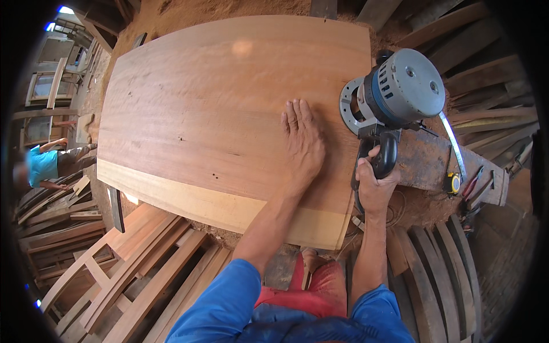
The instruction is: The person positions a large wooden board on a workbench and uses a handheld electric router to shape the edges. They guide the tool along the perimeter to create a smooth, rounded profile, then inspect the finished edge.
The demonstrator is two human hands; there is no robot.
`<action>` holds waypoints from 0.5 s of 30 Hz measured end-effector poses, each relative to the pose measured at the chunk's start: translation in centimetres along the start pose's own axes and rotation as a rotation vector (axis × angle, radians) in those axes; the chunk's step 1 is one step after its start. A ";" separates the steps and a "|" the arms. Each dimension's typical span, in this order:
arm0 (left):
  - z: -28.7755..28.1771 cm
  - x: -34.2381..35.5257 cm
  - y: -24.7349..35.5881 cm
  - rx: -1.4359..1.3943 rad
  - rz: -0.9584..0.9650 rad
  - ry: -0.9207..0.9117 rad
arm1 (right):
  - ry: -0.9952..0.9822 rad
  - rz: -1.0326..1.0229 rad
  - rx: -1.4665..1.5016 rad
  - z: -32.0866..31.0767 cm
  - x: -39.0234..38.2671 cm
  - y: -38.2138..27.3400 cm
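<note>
A wide reddish-brown wooden board (pixel 189 114) with a paler strip along its near edge lies in front of me. My left hand (pixel 303 140) rests flat on its right half, fingers stretched out. At the board's right edge stands a grey and blue router (pixel 409 86), its round base partly over the wood. My right hand (pixel 376 182) is wrapped round the router's black handle. The bit is hidden under the base. A cord hangs down beside the handle.
On a dusty wooden beam (pixel 423 160) to the right lie a yellow tape measure (pixel 453 183) with its blade drawn out and red-handled pliers (pixel 472 184). Lumber (pixel 154 257) is stacked at the near left, curved planks (pixel 432 274) at the near right. A person in a turquoise shirt (pixel 43 166) stands far left.
</note>
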State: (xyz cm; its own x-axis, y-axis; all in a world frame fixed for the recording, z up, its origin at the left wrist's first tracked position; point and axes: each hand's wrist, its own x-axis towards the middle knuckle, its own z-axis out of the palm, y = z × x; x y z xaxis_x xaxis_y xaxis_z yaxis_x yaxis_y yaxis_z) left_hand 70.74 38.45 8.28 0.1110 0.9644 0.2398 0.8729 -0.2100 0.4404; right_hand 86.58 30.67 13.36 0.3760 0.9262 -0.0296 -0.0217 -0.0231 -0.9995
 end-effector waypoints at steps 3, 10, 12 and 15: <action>-0.7 -1.0 0.3 0.010 -0.011 -0.039 | -0.017 -0.003 -0.006 0.3 1.3 -0.1; -0.7 -0.9 0.7 0.032 -0.041 -0.078 | -0.011 -0.002 0.003 0.3 2.0 0.1; -0.6 -0.8 0.7 0.025 -0.044 -0.076 | -0.013 -0.014 -0.003 0.3 2.1 0.2; -0.6 -0.8 0.6 0.025 -0.052 -0.080 | -0.021 -0.034 -0.011 0.4 2.5 0.4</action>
State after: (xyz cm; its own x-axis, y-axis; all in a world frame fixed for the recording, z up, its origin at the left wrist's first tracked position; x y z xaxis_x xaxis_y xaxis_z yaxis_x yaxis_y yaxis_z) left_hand 70.91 37.48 8.92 0.1024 0.9838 0.1469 0.8899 -0.1566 0.4285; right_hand 87.13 33.15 12.86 0.3570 0.9341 0.0049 0.0013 0.0047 -1.0000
